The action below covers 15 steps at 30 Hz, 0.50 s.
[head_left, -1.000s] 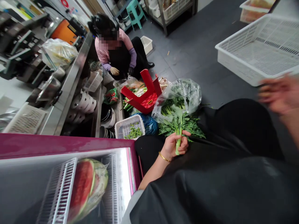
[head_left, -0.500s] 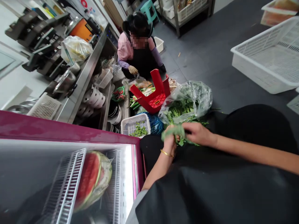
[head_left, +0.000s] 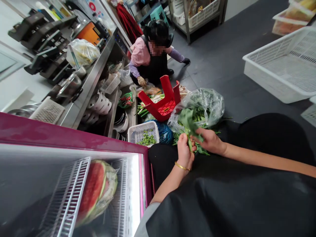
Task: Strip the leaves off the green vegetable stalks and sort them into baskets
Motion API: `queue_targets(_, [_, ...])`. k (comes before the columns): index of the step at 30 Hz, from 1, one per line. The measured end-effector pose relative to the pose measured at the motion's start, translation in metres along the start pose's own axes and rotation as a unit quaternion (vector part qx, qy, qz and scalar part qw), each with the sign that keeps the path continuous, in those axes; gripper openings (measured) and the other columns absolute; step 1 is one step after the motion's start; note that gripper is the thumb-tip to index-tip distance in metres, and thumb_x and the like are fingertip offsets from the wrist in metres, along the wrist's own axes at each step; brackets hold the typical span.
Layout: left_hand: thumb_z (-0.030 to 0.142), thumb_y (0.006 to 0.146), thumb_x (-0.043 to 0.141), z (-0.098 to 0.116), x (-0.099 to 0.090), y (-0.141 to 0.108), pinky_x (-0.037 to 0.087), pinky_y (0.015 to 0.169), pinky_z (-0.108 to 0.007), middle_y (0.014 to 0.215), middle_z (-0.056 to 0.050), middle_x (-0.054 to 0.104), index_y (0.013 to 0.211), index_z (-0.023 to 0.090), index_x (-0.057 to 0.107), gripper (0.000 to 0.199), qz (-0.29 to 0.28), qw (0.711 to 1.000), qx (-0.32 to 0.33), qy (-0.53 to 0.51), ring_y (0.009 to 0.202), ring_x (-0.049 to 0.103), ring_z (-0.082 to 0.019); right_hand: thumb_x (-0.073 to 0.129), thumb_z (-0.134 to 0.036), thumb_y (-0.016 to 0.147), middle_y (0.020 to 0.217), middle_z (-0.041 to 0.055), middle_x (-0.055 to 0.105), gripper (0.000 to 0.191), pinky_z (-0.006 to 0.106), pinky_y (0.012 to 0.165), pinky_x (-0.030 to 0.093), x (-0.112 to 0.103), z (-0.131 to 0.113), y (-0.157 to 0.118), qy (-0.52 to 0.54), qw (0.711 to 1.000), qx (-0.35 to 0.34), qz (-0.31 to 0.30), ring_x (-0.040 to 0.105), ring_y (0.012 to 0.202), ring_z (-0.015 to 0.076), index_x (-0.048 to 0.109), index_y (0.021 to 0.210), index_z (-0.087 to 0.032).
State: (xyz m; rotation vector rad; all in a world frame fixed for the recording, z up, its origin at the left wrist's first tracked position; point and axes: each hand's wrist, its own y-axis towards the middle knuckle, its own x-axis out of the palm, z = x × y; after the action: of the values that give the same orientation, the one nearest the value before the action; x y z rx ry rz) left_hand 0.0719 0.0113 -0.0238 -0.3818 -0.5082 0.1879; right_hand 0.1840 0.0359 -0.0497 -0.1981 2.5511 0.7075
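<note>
My left hand [head_left: 185, 152], with a gold bangle at the wrist, is closed round the pale stem of a leafy green vegetable [head_left: 188, 121]. Its leaves stand up and are slightly blurred. My right hand [head_left: 209, 141] is pinched on the leaves just beside it. More greens lie beneath both hands. Beyond them a clear plastic bag [head_left: 212, 102] full of greens lies open. To the left of my hands sits a white basket [head_left: 132, 135] with small green pieces [head_left: 147, 139] in it, beside a blue bag [head_left: 166, 132].
An upturned red stool [head_left: 164, 108] stands behind the basket. Past it a person [head_left: 158, 56] crouches, one gloved hand on the floor. An open fridge [head_left: 145, 171] holding a cut watermelon [head_left: 92, 187] is at lower left. A large white crate [head_left: 278, 79] is at right.
The leafy vegetable has swung upright between my hands, and my left hand has turned and shifted slightly right. The crouching person has moved right and stretched an arm to the floor.
</note>
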Motion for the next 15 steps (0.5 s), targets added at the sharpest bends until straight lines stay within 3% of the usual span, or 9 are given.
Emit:
queue_targets(3, [0.033,0.075,0.068,-0.002,0.001,0.004,0.034,0.049,-0.017,0.064,0.004,0.041,0.069,0.019,0.046,0.027,0.002,0.998,0.065,0.003,0.053,0.038,-0.006,0.037,-0.014,0.087,0.066,0.0044,0.055,0.023,0.026,0.055,0.038,-0.01,-0.006,-0.008,-0.125,0.97,-0.194,-0.08,0.05,0.06,0.0148,0.059,0.08,-0.016])
queue_targets(6, [0.033,0.079,0.063,0.005,-0.005,0.012,0.031,0.045,-0.016,0.064,0.004,0.042,0.074,0.018,0.049,0.021,-0.026,0.999,0.01,-0.022,0.051,0.037,-0.006,0.035,-0.01,0.085,0.068,0.0047,0.055,0.025,0.027,0.053,0.037,-0.024,-0.013,-0.018,-0.121,0.948,-0.239,-0.171,0.049,0.058,0.0146,0.058,0.08,-0.016])
queue_targets(8, [0.036,0.083,0.059,0.014,-0.012,0.015,0.023,0.038,-0.016,0.061,0.004,0.041,0.08,0.019,0.049,0.02,-0.049,0.996,-0.057,-0.045,0.045,0.034,-0.006,0.038,-0.013,0.085,0.07,0.0045,0.058,0.021,0.027,0.054,0.038,-0.037,-0.009,-0.028,-0.065,0.939,-0.195,-0.275,0.052,0.059,0.0142,0.058,0.08,-0.017])
queue_targets(10, [0.037,0.084,0.057,0.023,-0.02,0.016,0.017,0.036,-0.015,0.056,0.005,0.039,0.083,0.019,0.047,0.02,-0.083,0.99,-0.098,-0.059,0.04,0.031,-0.005,0.047,-0.021,0.085,0.071,0.0043,0.061,0.013,0.026,0.055,0.041,-0.05,0.003,-0.033,-0.028,0.928,-0.086,-0.36,0.056,0.06,0.0148,0.06,0.081,-0.017])
queue_targets(12, [0.036,0.084,0.057,0.028,-0.026,0.014,0.015,0.035,-0.014,0.054,0.006,0.038,0.085,0.02,0.046,0.019,-0.127,0.984,-0.112,-0.061,0.037,0.03,-0.005,0.063,-0.034,0.075,0.076,0.0056,0.065,0.019,0.027,0.057,0.044,-0.059,0.019,-0.026,-0.022,0.926,0.027,-0.376,0.06,0.066,0.0179,0.063,0.086,-0.018])
queue_targets(15, [0.037,0.084,0.057,0.027,-0.025,0.007,0.015,0.033,-0.013,0.054,0.007,0.04,0.088,0.021,0.046,0.02,-0.188,0.974,-0.115,-0.041,0.035,0.029,-0.004,0.072,-0.047,0.062,0.091,0.0084,0.067,0.05,0.03,0.064,0.048,-0.057,0.03,0.007,0.048,0.937,0.133,-0.32,0.063,0.078,0.0225,0.064,0.102,-0.017])
